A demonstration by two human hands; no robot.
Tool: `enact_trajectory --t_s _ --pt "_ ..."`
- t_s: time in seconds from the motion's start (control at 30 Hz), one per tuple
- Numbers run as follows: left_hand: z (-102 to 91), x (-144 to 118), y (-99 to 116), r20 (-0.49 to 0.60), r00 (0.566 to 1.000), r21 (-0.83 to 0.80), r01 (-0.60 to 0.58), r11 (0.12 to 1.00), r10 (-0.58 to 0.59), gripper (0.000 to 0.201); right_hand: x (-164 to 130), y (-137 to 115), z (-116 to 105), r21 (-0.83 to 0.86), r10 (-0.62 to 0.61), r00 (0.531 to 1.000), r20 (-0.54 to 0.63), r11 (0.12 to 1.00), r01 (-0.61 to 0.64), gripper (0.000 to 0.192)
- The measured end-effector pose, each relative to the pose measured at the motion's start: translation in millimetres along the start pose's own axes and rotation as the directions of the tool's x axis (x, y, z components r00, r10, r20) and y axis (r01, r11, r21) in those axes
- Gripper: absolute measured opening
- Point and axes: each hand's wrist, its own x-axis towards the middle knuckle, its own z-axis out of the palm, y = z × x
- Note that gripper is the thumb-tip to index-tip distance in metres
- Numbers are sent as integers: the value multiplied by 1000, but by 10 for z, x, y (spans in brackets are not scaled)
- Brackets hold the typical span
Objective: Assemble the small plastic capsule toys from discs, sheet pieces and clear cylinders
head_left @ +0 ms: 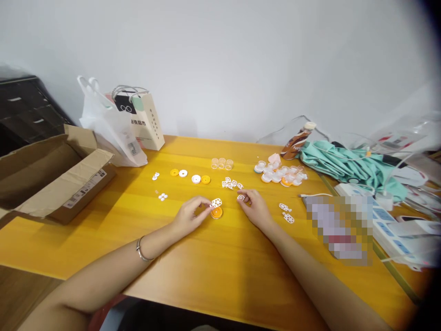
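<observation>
My left hand [192, 215] pinches a flat white openwork plastic piece [217, 202] between thumb and fingertips. Just below that piece, an orange round part [217, 213] with a pale rim lies on the table. To the right, my right hand [257, 209] has its fingers closed on a smaller white openwork wheel piece [240, 197]. Several similar white wheel pieces [229, 184] lie in a loose group beyond my hands. Two flat white openwork pieces [288, 218] rest to the right of my right hand.
Orange discs [206, 179], white discs [196, 179], small white caps [163, 196] and clear cups [222, 163] lie farther back. Capped round parts [280, 174] cluster right, near a bottle [298, 141], green cloth [344, 163] and power strip [382, 220]. A cardboard box [86, 188] and bags stand left.
</observation>
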Motion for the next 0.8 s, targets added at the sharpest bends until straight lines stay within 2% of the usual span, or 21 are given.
enact_trajectory --t_s 0.13,0.27,0.37,0.47,0.6,0.73,0.8 --pt "2 -2 -5 7 1000 11 0 1000 0 9 -17 -52 11 188 88 996 -21 979 -83 15" --pt "6 -5 -9 15 1000 18 10 1000 -10 9 -72 -212 49 477 192 981 11 862 -173 18" --pt "7 -7 -14 32 999 30 -17 999 16 8 -179 -397 71 586 199 980 -18 796 -151 20" --pt "0 -5 0 59 996 49 -65 997 63 8 -301 -549 89 570 78 997 -30 820 -47 22" --pt "-14 -2 43 88 987 66 -142 988 136 8 -364 -614 110 447 -73 997 -21 891 74 19" --pt "-27 -5 67 111 979 79 -179 981 170 8 -328 -592 130 386 -91 991 -100 914 123 17" --pt "-32 -5 65 113 979 81 -180 980 170 8 -317 -579 146 435 -86 995 -56 895 102 17"
